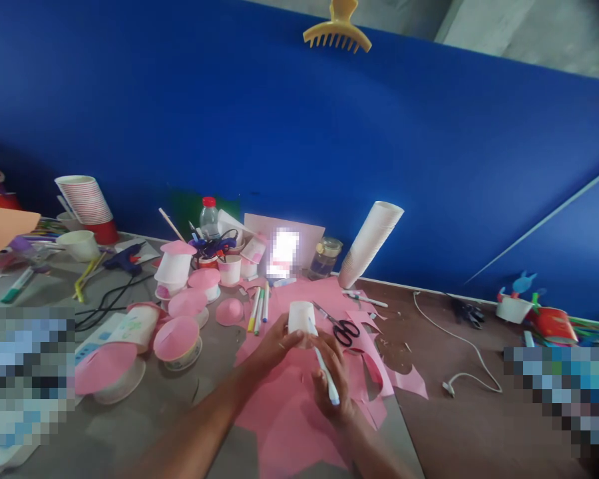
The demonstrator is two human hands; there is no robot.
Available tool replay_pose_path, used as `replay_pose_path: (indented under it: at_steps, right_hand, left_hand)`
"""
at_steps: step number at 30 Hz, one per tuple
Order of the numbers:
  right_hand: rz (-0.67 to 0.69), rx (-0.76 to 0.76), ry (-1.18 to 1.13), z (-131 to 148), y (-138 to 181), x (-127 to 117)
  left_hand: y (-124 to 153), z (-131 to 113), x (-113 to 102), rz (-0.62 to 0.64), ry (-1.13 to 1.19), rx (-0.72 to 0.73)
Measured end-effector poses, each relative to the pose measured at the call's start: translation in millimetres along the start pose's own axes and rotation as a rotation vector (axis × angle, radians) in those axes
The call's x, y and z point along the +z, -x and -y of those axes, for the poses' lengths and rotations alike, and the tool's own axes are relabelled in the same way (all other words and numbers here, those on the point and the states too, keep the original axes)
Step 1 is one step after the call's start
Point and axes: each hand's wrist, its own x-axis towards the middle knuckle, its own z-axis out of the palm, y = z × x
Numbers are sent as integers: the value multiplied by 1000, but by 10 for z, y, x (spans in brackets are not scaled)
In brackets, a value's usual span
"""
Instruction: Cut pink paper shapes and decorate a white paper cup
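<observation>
A small white paper cup is held over the pink paper in the middle of the table. My left hand grips it from the left, thumb across its lower front. In my right hand is a white marker with a blue end, its other end against the cup's right side. Black-handled scissors lie just right of my right hand. Several capped markers in yellow, green and blue rest to the left of the cup. Cut pink paper spreads beneath both hands.
Paper cups and bowls with pink paper tops crowd the left. A tall stack of white cups leans behind, beside a glass jar. A glue gun lies far left; a white cable crosses the right.
</observation>
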Motion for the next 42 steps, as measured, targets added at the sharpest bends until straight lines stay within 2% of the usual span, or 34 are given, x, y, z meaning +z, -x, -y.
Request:
replay_pose_path:
  at_steps: [5, 9, 21, 26, 42]
  right_hand:
    - [-35, 58, -69, -22, -67, -16]
    - [-58, 72, -86, -14, -114, -38]
    - [-108, 34, -34, 48, -182, -24]
    - [-135, 129, -68, 63, -193, -18]
    - [-100, 197, -192, 35, -168, -39]
  left_hand:
    - [27, -52, 56, 125, 205, -31]
    - [12, -69, 91, 136, 319, -33]
    - [-39, 63, 0, -22, 162, -38]
    - [-52, 91, -28, -36, 134, -40]
    - [-69, 100, -30, -62, 119, -45]
